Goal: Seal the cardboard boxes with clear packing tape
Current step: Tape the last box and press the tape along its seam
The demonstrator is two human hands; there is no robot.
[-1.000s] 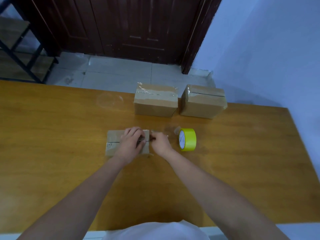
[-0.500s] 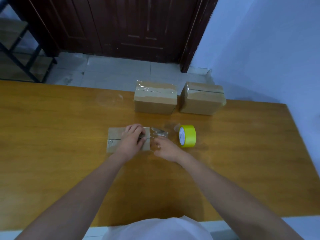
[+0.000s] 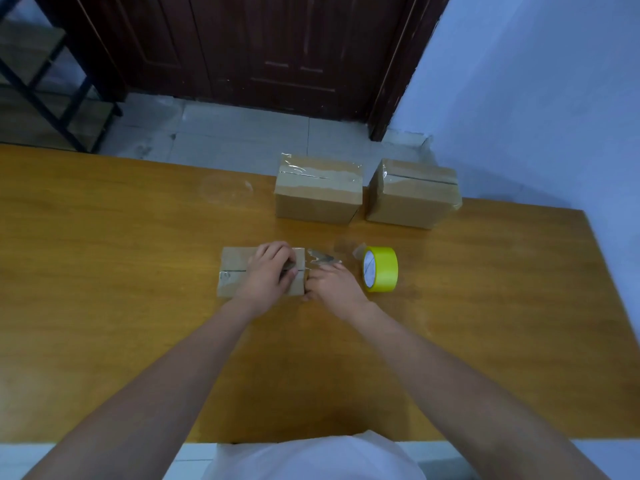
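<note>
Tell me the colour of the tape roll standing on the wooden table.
Bright yellow roll of tape with a white core, seen in the head view.

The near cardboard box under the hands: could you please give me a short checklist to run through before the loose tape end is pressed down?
1. Near cardboard box flat on the wooden table: ok.
2. Left hand steadies the box top: ok.
3. Right hand at the box's right edge, beside the crumpled clear tape end: ok.
4. Tape end flat and smooth: not ok, wrinkled.
5. Tape cut free from the yellow tape roll: cannot tell.
6. Two far boxes already taped: ok.
</note>
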